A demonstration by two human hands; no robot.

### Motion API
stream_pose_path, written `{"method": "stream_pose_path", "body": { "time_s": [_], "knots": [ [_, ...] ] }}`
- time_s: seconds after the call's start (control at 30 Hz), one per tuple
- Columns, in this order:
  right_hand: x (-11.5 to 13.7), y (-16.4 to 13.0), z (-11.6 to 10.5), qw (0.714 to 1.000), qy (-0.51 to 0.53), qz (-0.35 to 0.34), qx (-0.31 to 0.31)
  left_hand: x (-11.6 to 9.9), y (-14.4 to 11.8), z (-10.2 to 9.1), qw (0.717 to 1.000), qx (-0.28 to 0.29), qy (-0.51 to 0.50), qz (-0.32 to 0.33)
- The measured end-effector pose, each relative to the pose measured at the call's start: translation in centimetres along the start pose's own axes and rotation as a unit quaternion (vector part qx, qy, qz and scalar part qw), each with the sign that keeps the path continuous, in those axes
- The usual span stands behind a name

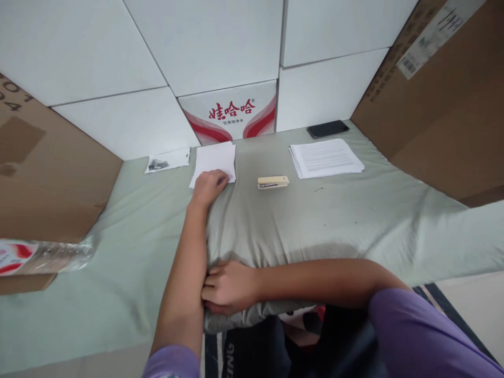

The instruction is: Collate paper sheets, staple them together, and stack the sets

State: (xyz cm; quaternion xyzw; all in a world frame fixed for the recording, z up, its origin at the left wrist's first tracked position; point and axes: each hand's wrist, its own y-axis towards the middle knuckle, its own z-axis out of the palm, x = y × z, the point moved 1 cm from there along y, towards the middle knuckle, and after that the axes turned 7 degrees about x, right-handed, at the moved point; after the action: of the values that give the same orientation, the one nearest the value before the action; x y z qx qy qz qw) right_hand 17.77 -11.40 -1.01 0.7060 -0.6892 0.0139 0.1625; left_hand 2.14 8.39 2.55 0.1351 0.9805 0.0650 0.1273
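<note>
2 hands are in view: your left hand (210, 186), fingers curled, presses the near edge of a white sheet (214, 161) just left of the beige stapler (273, 181), so slide it flat without creasing, while your right hand (228, 287) rests loosely closed, empty, against your left forearm.

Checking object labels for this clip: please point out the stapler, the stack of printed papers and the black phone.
stapler (273, 181), head view, middle of its top.
stack of printed papers (326, 157), head view, centre of top sheet.
black phone (327, 128), head view, middle of its screen.
</note>
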Motion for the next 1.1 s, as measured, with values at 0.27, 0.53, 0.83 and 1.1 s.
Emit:
{"method": "stream_pose_path", "body": {
  "time_s": [0.27, 0.53, 0.83, 1.1],
  "knots": [
    [0.0, 0.1, 0.0, 1.0, 0.006, 0.005, 0.004, 0.1, 0.1, -0.1, 0.998, -0.032, -0.034, -0.032],
    [0.0, 0.0, -0.5, 1.0, 0.013, 0.002, 0.011, 1.3, 0.2, 0.3, 0.983, -0.072, -0.16, -0.059],
    [-1.3, -0.2, -1.9, 0.992, 0.079, 0.024, -0.092, 1.3, -0.6, -4.8, 0.939, -0.307, -0.098, -0.122],
    [-11.9, -3.5, -10.2, 0.818, 0.321, 0.287, -0.382, -1.8, -3.3, -12.5, 0.881, -0.447, -0.157, 0.008]
  ]
}}
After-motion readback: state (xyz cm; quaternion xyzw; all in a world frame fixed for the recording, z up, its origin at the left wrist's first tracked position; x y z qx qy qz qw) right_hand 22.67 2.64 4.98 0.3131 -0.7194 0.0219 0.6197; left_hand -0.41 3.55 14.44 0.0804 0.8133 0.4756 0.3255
